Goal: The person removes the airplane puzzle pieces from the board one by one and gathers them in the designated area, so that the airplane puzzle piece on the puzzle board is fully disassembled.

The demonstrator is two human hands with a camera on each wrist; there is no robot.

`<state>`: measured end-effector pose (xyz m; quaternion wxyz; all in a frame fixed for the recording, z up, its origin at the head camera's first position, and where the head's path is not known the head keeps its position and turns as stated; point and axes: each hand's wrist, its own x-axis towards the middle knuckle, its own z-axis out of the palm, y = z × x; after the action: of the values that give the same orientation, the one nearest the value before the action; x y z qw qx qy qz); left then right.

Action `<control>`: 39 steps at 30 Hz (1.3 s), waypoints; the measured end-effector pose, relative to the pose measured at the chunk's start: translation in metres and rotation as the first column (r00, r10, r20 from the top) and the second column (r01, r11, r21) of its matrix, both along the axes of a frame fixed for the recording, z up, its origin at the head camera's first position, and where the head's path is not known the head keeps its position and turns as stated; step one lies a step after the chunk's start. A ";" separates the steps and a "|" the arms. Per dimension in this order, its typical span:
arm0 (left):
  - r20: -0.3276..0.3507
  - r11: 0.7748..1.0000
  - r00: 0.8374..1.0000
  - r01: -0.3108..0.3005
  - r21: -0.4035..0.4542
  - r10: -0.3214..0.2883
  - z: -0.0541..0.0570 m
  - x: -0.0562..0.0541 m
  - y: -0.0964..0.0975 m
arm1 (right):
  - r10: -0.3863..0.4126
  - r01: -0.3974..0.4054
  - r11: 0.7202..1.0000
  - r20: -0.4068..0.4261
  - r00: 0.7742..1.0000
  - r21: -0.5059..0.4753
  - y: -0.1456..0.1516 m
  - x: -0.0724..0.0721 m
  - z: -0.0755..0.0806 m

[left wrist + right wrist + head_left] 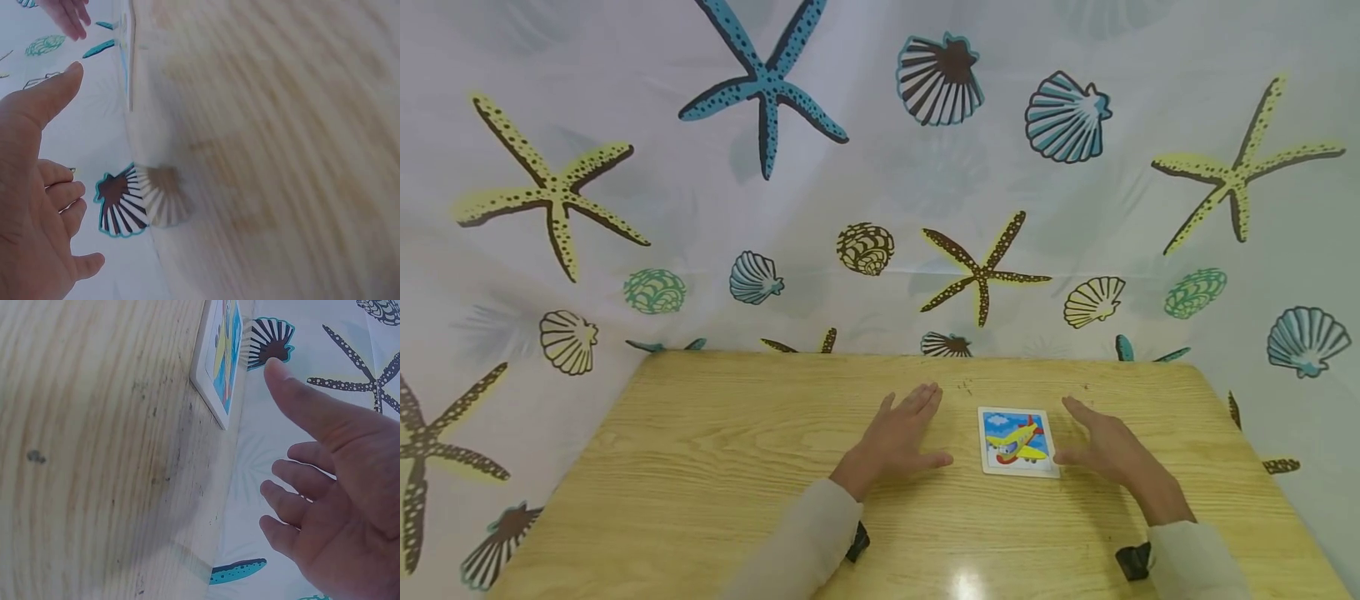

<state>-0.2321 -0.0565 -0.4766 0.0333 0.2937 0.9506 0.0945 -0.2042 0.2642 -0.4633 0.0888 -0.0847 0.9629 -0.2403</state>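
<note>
A square picture puzzle (pixel 1017 443) with a white border lies flat on the wooden table, showing a yellow and red cartoon airplane against blue sky. My left hand (pixel 898 440) is to the left of it, fingers straight and thumb pointing toward it, holding nothing. On the other side my right hand (pixel 1103 443) is spread, its thumb tip right by the puzzle's right edge in the head view. The right wrist view shows the puzzle (pixel 219 362) edge-on beyond the relaxed fingers of my right hand (pixel 337 481). In the left wrist view my left hand (pixel 37 187) has an empty palm.
The wooden table (pixel 715 450) spreads out on both sides of the puzzle. Behind it hangs a pale curtain (pixel 820 208) printed with starfish and shells, which also runs down along the table's sides. Dark straps (pixel 1133 562) show at both wrists.
</note>
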 end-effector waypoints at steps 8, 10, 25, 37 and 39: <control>0.018 0.999 0.999 0.034 -0.018 -0.034 -0.010 0.001 0.019 | -0.011 0.010 1.000 0.049 0.999 0.025 -0.003 0.001 -0.003; 0.020 0.999 0.999 0.042 -0.019 -0.041 -0.013 0.001 0.024 | -0.011 0.009 0.999 0.055 0.998 0.037 -0.003 0.002 -0.004; 0.076 0.991 0.995 0.072 -0.115 -0.063 -0.020 0.005 0.052 | 0.019 -0.027 0.994 0.074 0.997 0.105 -0.009 0.003 -0.009; 0.077 0.968 0.995 0.086 -0.237 -0.070 -0.012 0.006 0.064 | 0.060 -0.067 0.991 0.064 0.996 0.112 -0.009 0.003 -0.013; 0.069 0.961 0.994 0.095 -0.261 -0.080 -0.010 0.005 0.067 | 0.063 -0.069 0.992 0.061 0.996 0.103 -0.008 0.003 -0.014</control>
<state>-0.2269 0.0103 -0.4863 0.1038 0.3255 0.9395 -0.0259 -0.2012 0.2563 -0.4775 0.1290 -0.1048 0.9679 -0.1887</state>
